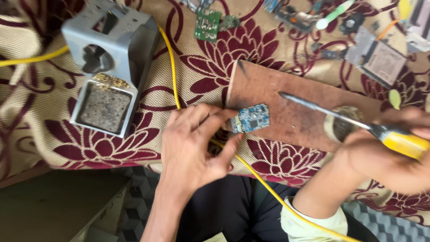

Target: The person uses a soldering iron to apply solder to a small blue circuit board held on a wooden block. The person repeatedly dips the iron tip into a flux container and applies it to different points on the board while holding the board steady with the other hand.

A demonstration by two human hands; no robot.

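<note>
Two hands are seen over a tabletop [188, 62] draped in a beige cloth with dark red flowers. A small blue circuit board [251, 118] is pinched by the left hand [192, 143]; its fingers [219, 117] are closed on the board's left edge, and the board is held against the near corner of a brown wooden board [291, 112] lying on the cloth. A soldering iron [358, 123] with a yellow handle is gripped by the right hand [389, 157], the fingers wrapped shut around the handle. The metal shaft is pointed to the left, its tip above the wooden board and apart from the blue circuit board. A small round tin [342, 123] is seen beneath the shaft and is partly hidden by it and by the right hand; its contents cannot be made out. A yellow cable [172, 67] is run across the cloth, passing under the left hand. A grey metal iron stand [112, 58] with a square sponge tray is noted at upper left. A green circuit board [207, 24] and other small parts, blurred, are scattered along the far edge.
</note>
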